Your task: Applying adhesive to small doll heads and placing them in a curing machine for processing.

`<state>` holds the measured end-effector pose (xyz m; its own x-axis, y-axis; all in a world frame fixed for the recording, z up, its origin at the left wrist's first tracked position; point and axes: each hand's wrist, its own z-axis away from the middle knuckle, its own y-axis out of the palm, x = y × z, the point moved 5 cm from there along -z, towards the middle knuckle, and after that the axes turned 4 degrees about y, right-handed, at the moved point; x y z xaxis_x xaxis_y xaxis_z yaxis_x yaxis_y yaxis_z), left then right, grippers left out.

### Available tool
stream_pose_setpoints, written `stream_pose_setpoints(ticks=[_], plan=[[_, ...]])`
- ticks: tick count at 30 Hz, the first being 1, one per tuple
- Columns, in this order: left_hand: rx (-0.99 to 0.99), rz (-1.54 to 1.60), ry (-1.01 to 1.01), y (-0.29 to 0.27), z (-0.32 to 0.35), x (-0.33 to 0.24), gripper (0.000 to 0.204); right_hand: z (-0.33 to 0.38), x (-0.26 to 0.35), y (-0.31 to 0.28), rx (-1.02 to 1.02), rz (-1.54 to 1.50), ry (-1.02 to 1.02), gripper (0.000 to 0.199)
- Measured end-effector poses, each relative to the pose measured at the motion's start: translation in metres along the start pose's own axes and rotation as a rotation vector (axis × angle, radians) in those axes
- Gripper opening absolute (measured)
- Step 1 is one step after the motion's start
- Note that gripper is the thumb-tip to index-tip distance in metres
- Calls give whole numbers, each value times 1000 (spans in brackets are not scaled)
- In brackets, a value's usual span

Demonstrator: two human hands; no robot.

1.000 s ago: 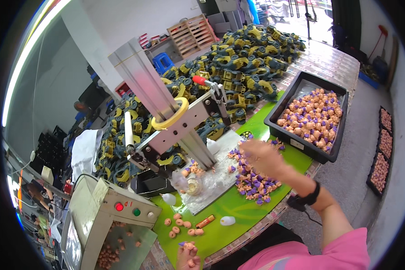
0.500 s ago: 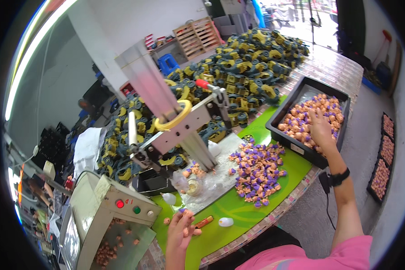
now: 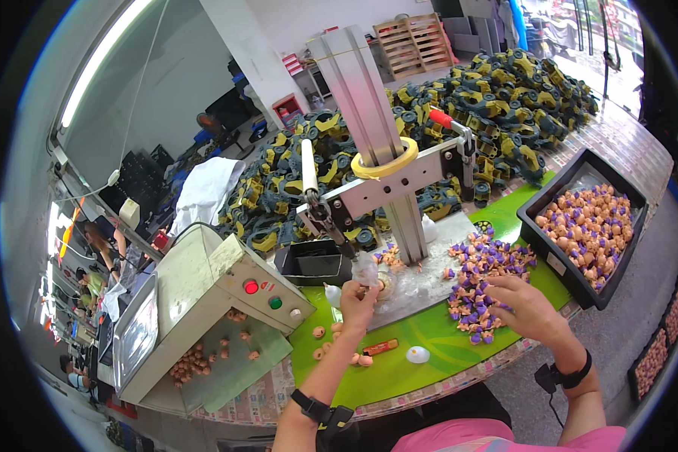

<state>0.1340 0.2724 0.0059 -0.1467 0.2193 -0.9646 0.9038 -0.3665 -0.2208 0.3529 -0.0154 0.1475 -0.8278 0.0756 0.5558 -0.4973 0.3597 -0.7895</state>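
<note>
My left hand (image 3: 358,300) is raised at the foot of a hand press (image 3: 388,177), its fingers pinched together on what looks like a small orange piece, right beside the round fixture (image 3: 385,284) on the press base. My right hand (image 3: 523,305) lies palm down on a heap of small purple and orange pieces (image 3: 484,265) on the green mat (image 3: 444,339), fingers spread over them. Several loose orange pieces (image 3: 337,337) lie just below my left hand.
A black tray (image 3: 566,265) of purple and orange pieces stands at the right. A beige machine (image 3: 218,282) with a red and a green button sits at the left. Yellow and dark toy vehicles (image 3: 459,98) are heaped behind the press. A white oval (image 3: 417,354) lies near the table's front edge.
My right hand came back from the black tray to the purple heap. My left hand rose from the loose orange pieces up to the press base.
</note>
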Motion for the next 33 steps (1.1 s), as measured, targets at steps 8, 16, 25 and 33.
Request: stream_pose_setpoints(ticks=[8,16,25,33], plan=[[-90,-201,333,7,12,-35,21,-67,75,6,-24,-148,-378,30],[-10,-369,378,4,11,-32,21,-214,170,-9,-429,-204,-446,54],[11,-288,341,4,7,-20,21,-190,214,-42,-47,-1005,-766,43],[236,138,246,-11,55,-37,22,-80,190,25,-152,-504,-986,33]])
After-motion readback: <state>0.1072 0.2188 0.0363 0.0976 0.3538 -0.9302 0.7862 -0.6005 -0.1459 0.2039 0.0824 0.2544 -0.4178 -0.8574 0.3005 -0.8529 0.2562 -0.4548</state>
